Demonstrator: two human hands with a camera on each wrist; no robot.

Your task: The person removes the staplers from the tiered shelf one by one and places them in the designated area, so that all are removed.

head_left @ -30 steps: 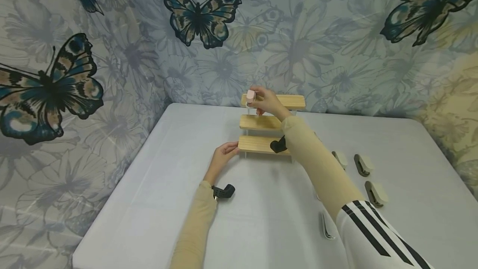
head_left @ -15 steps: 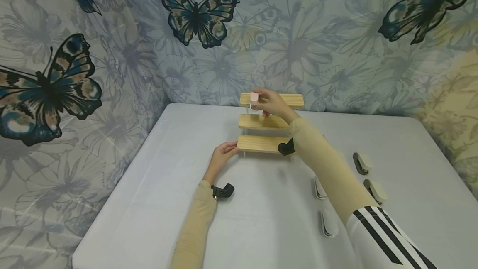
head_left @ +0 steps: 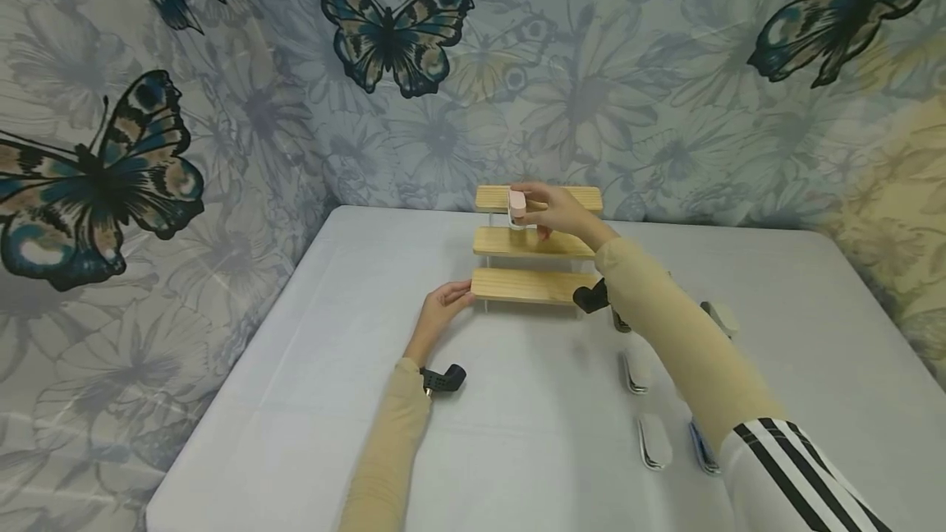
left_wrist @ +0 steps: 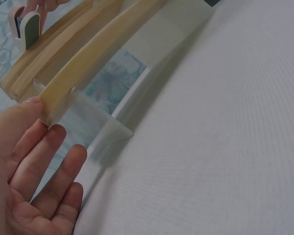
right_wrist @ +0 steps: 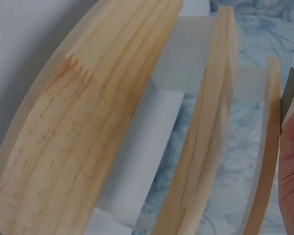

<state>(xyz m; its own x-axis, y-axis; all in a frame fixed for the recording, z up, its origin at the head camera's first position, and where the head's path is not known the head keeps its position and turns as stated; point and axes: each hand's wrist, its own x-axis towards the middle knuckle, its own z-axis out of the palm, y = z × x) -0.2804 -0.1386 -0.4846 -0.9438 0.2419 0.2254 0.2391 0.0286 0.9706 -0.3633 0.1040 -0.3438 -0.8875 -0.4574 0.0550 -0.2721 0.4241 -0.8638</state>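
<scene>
A three-tier wooden display stand (head_left: 525, 286) with clear side supports stands toward the back of the table. My left hand (head_left: 446, 302) pinches the left end of its lowest board between thumb and finger; the other fingers curl loosely below, as the left wrist view shows. Up by the top board (head_left: 580, 199), my right hand (head_left: 557, 208) pinches a small pale pink and white stapler (head_left: 516, 205), held upright. In the left wrist view this stapler (left_wrist: 30, 29) overlaps the farthest board; whether it touches the wood I cannot tell. Only part of it (right_wrist: 293, 90) shows in the right wrist view.
Several small staplers lie on the white table (head_left: 296, 401) at the right, among them a white one (head_left: 654, 442), a blue one (head_left: 704, 448) and a pale one (head_left: 720, 318). My right sleeve (head_left: 665, 335) covers part of that area. A butterfly-patterned cloth (head_left: 443, 138) hangs behind.
My right hand has moved right along the upper tiers with the stapler still in its grip. My right forearm shifted right, uncovering some staplers and covering others. The left hand stays put.
</scene>
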